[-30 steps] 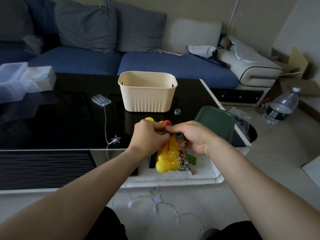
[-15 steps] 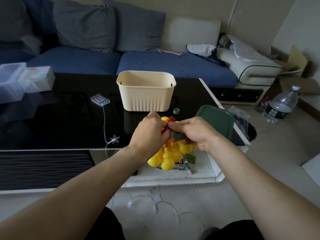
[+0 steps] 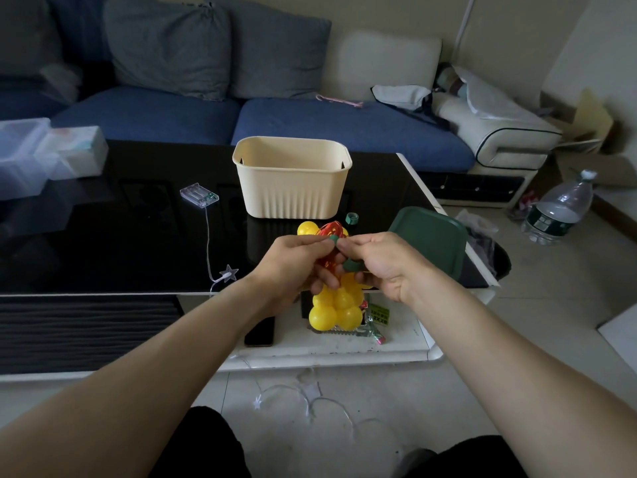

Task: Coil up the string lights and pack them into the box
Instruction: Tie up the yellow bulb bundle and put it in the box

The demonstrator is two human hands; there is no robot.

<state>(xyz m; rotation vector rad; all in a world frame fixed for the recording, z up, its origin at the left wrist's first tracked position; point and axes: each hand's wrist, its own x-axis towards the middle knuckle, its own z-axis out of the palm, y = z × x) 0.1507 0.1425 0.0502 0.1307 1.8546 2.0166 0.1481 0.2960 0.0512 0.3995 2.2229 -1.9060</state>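
Observation:
My left hand grips a bundle of yellow ball lights with red parts at the top, held over the table's front edge. My right hand pinches a green strap against the bundle's top, fingertips meeting the left hand's. The cream box stands open on the black table just beyond. A second string with a clear battery case and a star light lies on the table; its wire hangs down and several stars lie on the floor.
A green lid lies at the table's right corner, a small green roll beside the box. Clear containers sit far left. A water bottle stands on the floor right. Snack wrappers rest on the lower shelf.
The ball bundle swung up and back down to hang below my hands. Both hands shifted slightly and the green strap now shows between the fingertips at the bundle's top.

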